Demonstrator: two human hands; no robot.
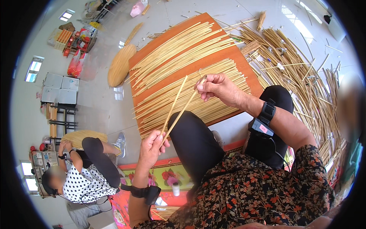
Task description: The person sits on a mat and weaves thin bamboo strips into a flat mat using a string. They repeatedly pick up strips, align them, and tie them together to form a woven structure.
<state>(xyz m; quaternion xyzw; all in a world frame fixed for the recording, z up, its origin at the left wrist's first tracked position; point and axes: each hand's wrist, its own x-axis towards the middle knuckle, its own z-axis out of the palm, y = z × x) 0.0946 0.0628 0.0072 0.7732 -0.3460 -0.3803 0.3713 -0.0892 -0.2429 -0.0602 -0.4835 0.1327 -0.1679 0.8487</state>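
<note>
My left hand [153, 147] is closed around the lower ends of two pale yellow plant stalks, which spread apart in a narrow V above my knee. The left-hand stalk [177, 100] has a free upper end. The other stalk [183, 110] runs up to my right hand [213, 87], whose thumb and fingers pinch its top end. A small thin wire-like loop [200, 71] shows beside those fingertips; what it belongs to is hidden. Below and beyond my hands, rows of similar stalks [173, 47] lie side by side on an orange-brown board [254, 84].
Heaped stalks [293, 68] cover the floor at right. A woven oval piece [122, 66] with a handle-like end lies left of the board. At lower left another person [89, 183] sits holding a round woven piece [85, 137]. A white bottle [175, 189] stands on the patterned mat near me.
</note>
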